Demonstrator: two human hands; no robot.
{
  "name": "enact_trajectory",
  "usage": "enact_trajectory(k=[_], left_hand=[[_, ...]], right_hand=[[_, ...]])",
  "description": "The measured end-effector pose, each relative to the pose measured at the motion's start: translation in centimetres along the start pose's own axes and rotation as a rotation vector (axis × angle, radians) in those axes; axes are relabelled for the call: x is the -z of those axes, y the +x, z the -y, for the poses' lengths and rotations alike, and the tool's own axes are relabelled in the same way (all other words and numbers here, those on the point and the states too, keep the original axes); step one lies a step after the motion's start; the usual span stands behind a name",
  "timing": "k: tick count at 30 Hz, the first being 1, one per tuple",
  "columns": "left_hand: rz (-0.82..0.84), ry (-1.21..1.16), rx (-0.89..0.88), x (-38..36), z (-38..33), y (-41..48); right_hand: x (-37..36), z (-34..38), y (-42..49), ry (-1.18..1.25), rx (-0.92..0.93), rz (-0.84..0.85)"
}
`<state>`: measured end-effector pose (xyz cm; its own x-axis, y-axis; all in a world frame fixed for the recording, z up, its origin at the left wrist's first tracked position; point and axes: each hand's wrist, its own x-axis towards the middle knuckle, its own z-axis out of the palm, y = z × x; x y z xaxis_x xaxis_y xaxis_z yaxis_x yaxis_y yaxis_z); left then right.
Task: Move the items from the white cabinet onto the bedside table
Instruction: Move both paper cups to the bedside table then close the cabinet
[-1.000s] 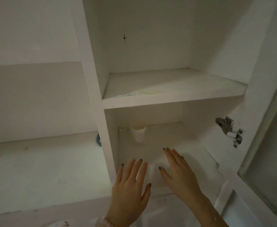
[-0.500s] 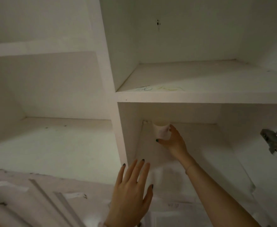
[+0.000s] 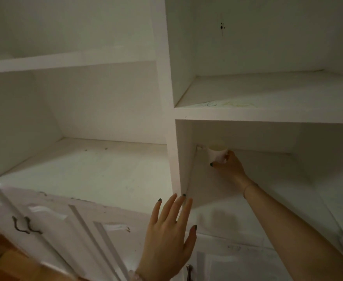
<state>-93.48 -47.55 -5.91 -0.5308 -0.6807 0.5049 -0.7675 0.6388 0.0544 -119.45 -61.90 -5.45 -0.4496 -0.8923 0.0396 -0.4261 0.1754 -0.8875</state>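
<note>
A small white cup (image 3: 216,154) stands at the back left corner of the lower right compartment of the white cabinet (image 3: 170,118). My right hand (image 3: 228,167) reaches deep into that compartment and grips the cup, thumb in front and fingers round its right side. My left hand (image 3: 169,236) is held up in front of the cabinet's lower edge with fingers straight and spread, holding nothing. The bedside table is out of view.
The wide left shelf (image 3: 81,169) holds only specks of dirt. The upper right shelf (image 3: 267,94) bears faint scribbles. Closed lower doors with dark handles (image 3: 24,226) sit below. Wooden floor (image 3: 2,260) shows at the bottom left.
My right hand went from the compartment's front to the back corner and closed round the cup. The view shifted right and nearer. My left hand stayed raised and open.
</note>
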Motion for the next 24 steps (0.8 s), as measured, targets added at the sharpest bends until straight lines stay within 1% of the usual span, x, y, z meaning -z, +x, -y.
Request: enact_trajectory(k=[4,7,13,16,19,22,24], left_hand=[[-0.006,0.019,0.023,1.1,0.8,-1.1],[-0.012,0.03,0.032,1.5,1.7,-1.9],[0.018,-0.018,0.01,1.3,2.2,-2.0],[0.001,-0.122,-0.037,1.3,1.1,-1.2],[-0.017,-0.273,-0.07,1.2,-0.2,-0.5],[0.02,-0.42,-0.083,1.3,-1.5,0.4],[0.062,-0.549,-0.053,1.7,-2.3,0.9]], right_hand=[[-0.8,0.0,0.1,-0.017,-0.028,-0.032],[-0.8,-0.1,-0.6,0.032,-0.054,-0.087],[0.3,-1.3,-3.9,0.156,-0.005,-0.179],[1.6,-1.4,-7.0,0.229,0.014,-0.201],[3.1,-0.9,-11.0,0.28,0.044,-0.189],[4.3,-0.2,-15.1,0.302,0.076,-0.198],[4.8,0.0,-17.5,0.304,0.077,-0.206]])
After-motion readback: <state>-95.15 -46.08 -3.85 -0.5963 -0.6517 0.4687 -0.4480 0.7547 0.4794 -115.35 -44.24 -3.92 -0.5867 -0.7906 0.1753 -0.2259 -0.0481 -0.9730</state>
